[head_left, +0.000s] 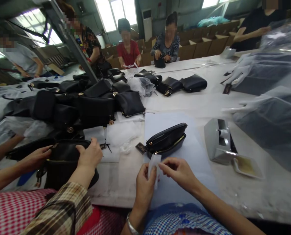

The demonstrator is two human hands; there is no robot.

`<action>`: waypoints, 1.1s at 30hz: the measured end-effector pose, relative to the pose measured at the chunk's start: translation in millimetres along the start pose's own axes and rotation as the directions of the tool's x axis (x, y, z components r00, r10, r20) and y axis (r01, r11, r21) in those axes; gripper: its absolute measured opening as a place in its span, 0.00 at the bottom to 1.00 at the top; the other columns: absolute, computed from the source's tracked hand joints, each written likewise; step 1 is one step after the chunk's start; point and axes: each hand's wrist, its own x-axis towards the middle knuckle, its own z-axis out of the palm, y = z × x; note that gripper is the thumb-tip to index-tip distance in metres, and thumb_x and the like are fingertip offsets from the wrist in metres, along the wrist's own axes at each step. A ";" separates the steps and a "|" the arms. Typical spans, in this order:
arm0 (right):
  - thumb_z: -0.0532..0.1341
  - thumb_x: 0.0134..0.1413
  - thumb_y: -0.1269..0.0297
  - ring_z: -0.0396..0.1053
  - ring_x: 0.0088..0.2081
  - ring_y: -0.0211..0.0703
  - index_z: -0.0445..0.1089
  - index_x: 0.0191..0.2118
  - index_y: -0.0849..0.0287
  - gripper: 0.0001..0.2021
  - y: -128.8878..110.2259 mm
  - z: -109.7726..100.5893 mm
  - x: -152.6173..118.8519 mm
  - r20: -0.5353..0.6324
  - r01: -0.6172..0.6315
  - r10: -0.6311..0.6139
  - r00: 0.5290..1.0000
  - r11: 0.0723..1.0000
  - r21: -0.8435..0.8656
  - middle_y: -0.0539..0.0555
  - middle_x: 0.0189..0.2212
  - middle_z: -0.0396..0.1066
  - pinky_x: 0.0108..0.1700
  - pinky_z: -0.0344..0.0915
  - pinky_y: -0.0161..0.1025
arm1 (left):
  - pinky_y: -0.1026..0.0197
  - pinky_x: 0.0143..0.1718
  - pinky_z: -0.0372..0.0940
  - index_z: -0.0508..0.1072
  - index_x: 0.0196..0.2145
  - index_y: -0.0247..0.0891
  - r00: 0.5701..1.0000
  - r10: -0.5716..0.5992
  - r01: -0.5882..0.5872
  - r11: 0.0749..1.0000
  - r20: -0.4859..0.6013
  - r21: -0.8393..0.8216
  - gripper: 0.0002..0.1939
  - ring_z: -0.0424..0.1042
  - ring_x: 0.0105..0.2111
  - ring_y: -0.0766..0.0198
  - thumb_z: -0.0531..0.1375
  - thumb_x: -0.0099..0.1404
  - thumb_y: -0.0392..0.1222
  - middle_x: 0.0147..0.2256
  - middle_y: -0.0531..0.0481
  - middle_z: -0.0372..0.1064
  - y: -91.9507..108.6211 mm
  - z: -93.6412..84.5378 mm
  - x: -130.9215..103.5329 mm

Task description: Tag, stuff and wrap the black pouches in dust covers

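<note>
My left hand (145,182), with a silver bangle at the wrist, grips a folded strip of thin white translucent wrapping material (154,164) between thumb and fingers. At the strip's right edge, my right hand (178,171) is closed in a pinch, thumb and fingertips together. Just beyond both hands a small black zip pouch (168,140) rests on a white sheet (194,169). Its gold zip faces me, and a dark hang tag (141,148) lies at its left end.
Right of the sheet stands a grey tape dispenser (215,143) beside a shallow dish (248,166). Plastic-wrapped bags (270,120) fill the far right. Black bags (94,107) pile up at left, where a co-worker's hands (91,155) hold another bag. Several people stand across the table.
</note>
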 end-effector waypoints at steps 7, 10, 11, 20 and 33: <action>0.62 0.54 0.49 0.64 0.21 0.36 0.72 0.24 0.60 0.19 23.2 -3.0 26.7 0.052 -0.163 0.169 0.984 0.980 -0.112 0.50 0.20 0.71 0.24 0.59 0.33 | 0.66 0.25 0.62 0.70 0.39 0.36 0.997 -0.073 0.075 0.995 0.037 -0.061 0.16 0.66 0.24 0.67 0.59 0.65 0.53 0.27 0.54 0.67 -7.8 -3.9 2.6; 0.60 0.56 0.52 0.69 0.25 0.38 0.73 0.28 0.60 0.16 24.6 -7.8 24.5 0.131 -0.136 0.149 0.980 0.986 -0.098 0.51 0.24 0.73 0.29 0.64 0.33 | 0.67 0.25 0.62 0.70 0.39 0.35 0.995 -0.081 0.084 0.994 0.052 -0.071 0.16 0.66 0.25 0.67 0.59 0.65 0.53 0.27 0.53 0.67 -6.4 -5.1 2.0; 0.59 0.57 0.53 0.70 0.26 0.39 0.73 0.28 0.59 0.15 24.3 -8.5 23.4 0.142 -0.120 0.135 0.981 0.987 -0.110 0.52 0.25 0.74 0.30 0.64 0.34 | 0.67 0.25 0.62 0.70 0.40 0.35 0.995 -0.078 0.082 0.994 0.053 -0.068 0.16 0.66 0.25 0.67 0.59 0.65 0.53 0.27 0.53 0.67 -5.8 -5.4 2.0; 0.59 0.55 0.56 0.72 0.31 0.42 0.72 0.34 0.59 0.11 41.2 3.8 24.7 0.104 -0.127 0.124 0.987 0.992 0.021 0.53 0.28 0.74 0.35 0.69 0.38 | 0.67 0.25 0.63 0.70 0.40 0.35 0.988 -0.124 0.133 0.986 0.089 -0.102 0.18 0.66 0.24 0.67 0.60 0.64 0.54 0.27 0.54 0.67 -4.5 -6.3 3.1; 0.59 0.59 0.60 0.71 0.31 0.39 0.74 0.34 0.58 0.09 0.0 -20.0 -14.3 0.064 0.094 -0.085 0.994 0.984 -0.149 0.51 0.28 0.75 0.35 0.64 0.34 | 0.66 0.28 0.63 0.70 0.35 0.37 0.998 -0.063 0.064 0.998 0.019 -0.030 0.15 0.67 0.26 0.66 0.60 0.64 0.54 0.26 0.54 0.66 -2.1 -7.3 3.4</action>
